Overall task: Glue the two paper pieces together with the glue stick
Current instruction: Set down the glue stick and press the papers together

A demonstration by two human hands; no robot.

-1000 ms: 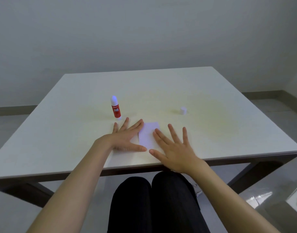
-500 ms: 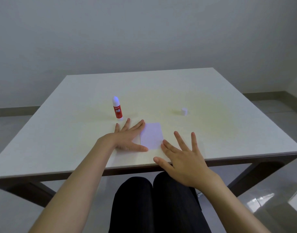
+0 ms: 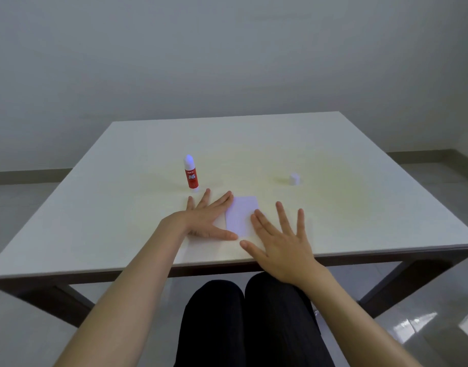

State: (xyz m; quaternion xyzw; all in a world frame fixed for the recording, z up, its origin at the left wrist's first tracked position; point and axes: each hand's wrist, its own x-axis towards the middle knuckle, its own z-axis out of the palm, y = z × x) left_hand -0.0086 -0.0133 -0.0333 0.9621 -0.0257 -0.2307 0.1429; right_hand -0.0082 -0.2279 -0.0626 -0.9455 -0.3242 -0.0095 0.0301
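In the head view, the white paper [image 3: 240, 215] lies flat on the table [image 3: 360, 202], near the front edge, and I take it as the landmark. Only one white rectangle shows clearly; whether the second piece is under it or beside it under the left hand, I cannot tell. The left hand [image 3: 203, 221] lies flat on the left side of the paper, fingers spread and straight, thumb along the near edge, holding nothing, only pressing down. The right hand [image 3: 283, 242] is on the right side of the paper, also flat and wide open, its index fingertip touching the right edge; it grips nothing. The glue stick [image 3: 191, 174] stands upright beyond the paper, to the left, just behind the left fingertips, with no cap on. The cap [image 3: 294, 179] sits beyond the paper to the right, well apart from the stick. I judge that the pieces are being pressed together. The risk is that a sliding palm shifts the top piece while the glue is wet, so the edges do not match. Also, the left fingers could knock over the stick, and open glue can dry.
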